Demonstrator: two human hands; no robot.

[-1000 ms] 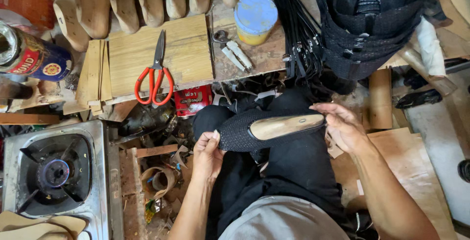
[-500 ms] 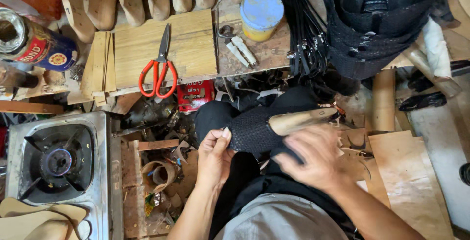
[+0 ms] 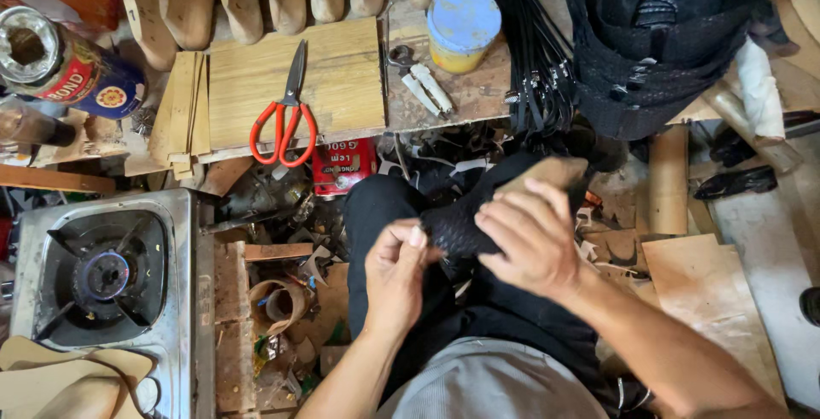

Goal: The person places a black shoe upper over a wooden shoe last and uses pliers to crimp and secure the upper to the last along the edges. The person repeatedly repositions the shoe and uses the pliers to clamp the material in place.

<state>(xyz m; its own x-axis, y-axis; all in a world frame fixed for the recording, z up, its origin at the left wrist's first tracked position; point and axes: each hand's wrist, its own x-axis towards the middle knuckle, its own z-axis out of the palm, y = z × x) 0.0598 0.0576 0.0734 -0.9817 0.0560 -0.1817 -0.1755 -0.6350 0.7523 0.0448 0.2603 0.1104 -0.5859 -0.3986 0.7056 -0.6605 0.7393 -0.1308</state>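
A black woven shoe upper (image 3: pixel 457 227) is stretched over a wooden shoe last (image 3: pixel 547 171) above my lap. My left hand (image 3: pixel 397 269) pinches the upper's edge at its near end with fingers closed. Over the top of the upper lies my right hand (image 3: pixel 530 235), fingers wrapped around it and covering most of the last. Only the last's pale tip shows past my right fingers.
Red-handled scissors (image 3: pixel 286 124) lie on a wooden board (image 3: pixel 342 77). A blue-lidded jar (image 3: pixel 461 26), metal pincers (image 3: pixel 418 82), black straps (image 3: pixel 534 52) and stacked black uppers (image 3: pixel 666 35) crowd the bench. A gas stove (image 3: pixel 107 274) stands left; scraps litter the floor.
My right hand moved from the last's far end onto the top of the upper. The last tilted and is now mostly covered. My left hand closed on the upper's edge.
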